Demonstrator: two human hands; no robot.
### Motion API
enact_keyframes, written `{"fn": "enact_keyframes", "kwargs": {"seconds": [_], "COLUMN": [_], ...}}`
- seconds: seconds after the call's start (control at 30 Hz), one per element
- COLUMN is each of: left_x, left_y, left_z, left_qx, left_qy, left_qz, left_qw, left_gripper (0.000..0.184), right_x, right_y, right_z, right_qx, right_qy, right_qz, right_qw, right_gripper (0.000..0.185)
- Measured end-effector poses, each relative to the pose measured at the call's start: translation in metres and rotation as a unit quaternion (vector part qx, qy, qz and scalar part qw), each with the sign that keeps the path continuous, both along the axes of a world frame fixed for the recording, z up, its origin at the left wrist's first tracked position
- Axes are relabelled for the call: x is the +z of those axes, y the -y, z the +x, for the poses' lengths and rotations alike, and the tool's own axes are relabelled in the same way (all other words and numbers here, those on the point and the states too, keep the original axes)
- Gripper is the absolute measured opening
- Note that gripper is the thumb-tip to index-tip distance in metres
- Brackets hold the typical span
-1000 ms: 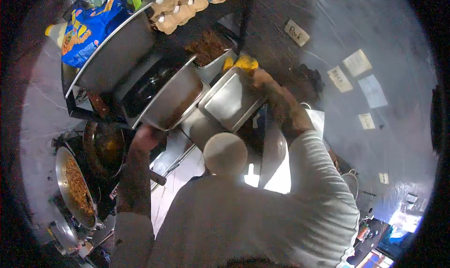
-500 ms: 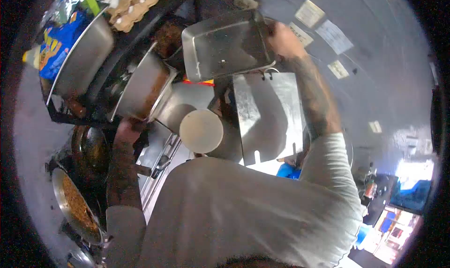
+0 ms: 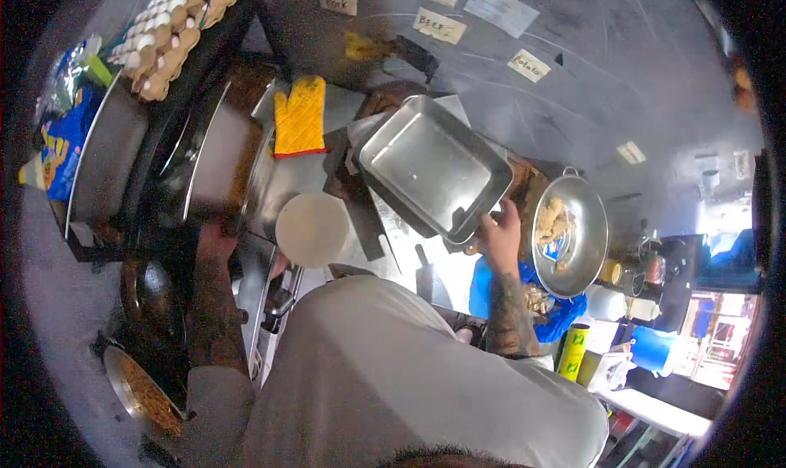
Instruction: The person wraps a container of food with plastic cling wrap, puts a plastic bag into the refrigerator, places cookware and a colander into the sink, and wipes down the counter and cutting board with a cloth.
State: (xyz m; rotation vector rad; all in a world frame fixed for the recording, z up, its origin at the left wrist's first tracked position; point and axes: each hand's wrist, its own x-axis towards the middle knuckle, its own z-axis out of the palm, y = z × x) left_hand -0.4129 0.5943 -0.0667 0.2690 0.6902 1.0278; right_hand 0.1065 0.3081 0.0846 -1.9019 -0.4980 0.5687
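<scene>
My right hand [image 3: 499, 229] grips the near right corner of a rectangular steel pan [image 3: 434, 169]. The pan is tilted, its bare inside facing me, above a pale flat surface. My left hand [image 3: 216, 245] is at the near end of a deep steel pan [image 3: 219, 161] with brown residue on its wall; its fingers are hidden in shadow. Between the hands is a round cream-coloured disc or lid [image 3: 312, 230]. A yellow oven mitt [image 3: 300, 117] with a red edge lies beyond it.
At the right is a round metal pan [image 3: 591, 230] with pale food, beside blue plastic [image 3: 565, 316]. Egg trays [image 3: 168, 38] and another deep pan [image 3: 110, 157] stand at the left. A pan of brown food [image 3: 147, 394] is at lower left. Labels [image 3: 440, 26] mark the grey wall.
My right hand has brought the rectangular pan nearer and to the right, turning it. The oven mitt and the round pan now show. My left hand stays by the deep pan; the view has shifted.
</scene>
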Motion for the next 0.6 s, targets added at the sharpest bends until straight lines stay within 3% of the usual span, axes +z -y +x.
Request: {"fn": "enact_keyframes", "kwargs": {"seconds": [0.03, 0.07, 0.1, 0.13, 0.17, 0.2, 0.23, 0.27, 0.3, 0.33, 0.37, 0.43, 0.53, 0.6], "left_x": [0.012, 0.021, 0.016, 0.01, 0.006, 0.019, 0.052, 0.071, 0.05, 0.01, -0.011, 0.005, 0.012, 0.01], "left_y": [0.003, 0.005, 0.002, 0.0, -0.001, 0.003, 0.011, 0.016, 0.011, 0.0, -0.006, 0.001, 0.002, -0.001], "left_z": [0.006, 0.012, 0.009, 0.006, 0.003, 0.008, 0.017, 0.025, 0.014, -0.009, -0.019, -0.006, 0.001, -0.004], "left_qx": [-0.084, -0.155, -0.156, -0.106, -0.049, -0.051, -0.189, -0.292, -0.293, -0.205, -0.089, -0.109, -0.108, -0.094], "left_qy": [-0.282, -0.533, -0.532, -0.3, -0.043, -0.042, -0.401, -0.689, -0.688, -0.416, -0.08, -0.071, -0.057, -0.058], "left_qz": [0.133, 0.253, 0.258, 0.146, 0.018, 0.018, 0.149, 0.256, 0.258, 0.177, 0.067, 0.1, 0.12, 0.105], "left_qw": [0.947, 0.792, 0.792, 0.937, 0.998, 0.998, 0.884, 0.612, 0.612, 0.868, 0.99, 0.986, 0.985, 0.988], "left_gripper": [0.03, 0.028, 0.028, 0.029, 0.03, 0.03, 0.032, 0.035, 0.035, 0.037, 0.04, 0.041, 0.046, 0.049], "right_x": [0.002, -0.028, -0.025, -0.022, -0.024, -0.027, -0.031, -0.035, -0.04, -0.045, -0.048, -0.083, -0.077, -0.09], "right_y": [0.006, 0.018, 0.025, 0.032, 0.042, 0.051, 0.058, 0.065, 0.07, 0.073, 0.072, 0.079, 0.055, 0.054], "right_z": [-0.005, -0.005, -0.01, -0.016, -0.023, -0.03, -0.037, -0.042, -0.047, -0.051, -0.058, -0.062, -0.06, -0.052], "right_qx": [-0.003, -0.028, -0.036, -0.044, -0.046, -0.103, -0.158, -0.16, -0.178, -0.189, -0.131, -0.014, -0.029, -0.009], "right_qy": [-0.071, -0.092, -0.121, -0.15, -0.15, -0.128, -0.106, -0.104, -0.294, -0.471, -0.543, -0.605, -0.568, -0.572], "right_qz": [-0.009, 0.019, 0.017, 0.013, 0.014, 0.032, 0.05, 0.051, 0.112, 0.168, 0.258, 0.419, 0.387, 0.376], "right_qw": [0.997, 0.995, 0.992, 0.988, 0.988, 0.986, 0.98, 0.98, 0.932, 0.845, 0.789, 0.677, 0.725, 0.729], "right_gripper": [0.05, 0.047, 0.046, 0.045, 0.045, 0.042, 0.04, 0.04, 0.037, 0.034, 0.033, 0.036, 0.032, 0.026]}}
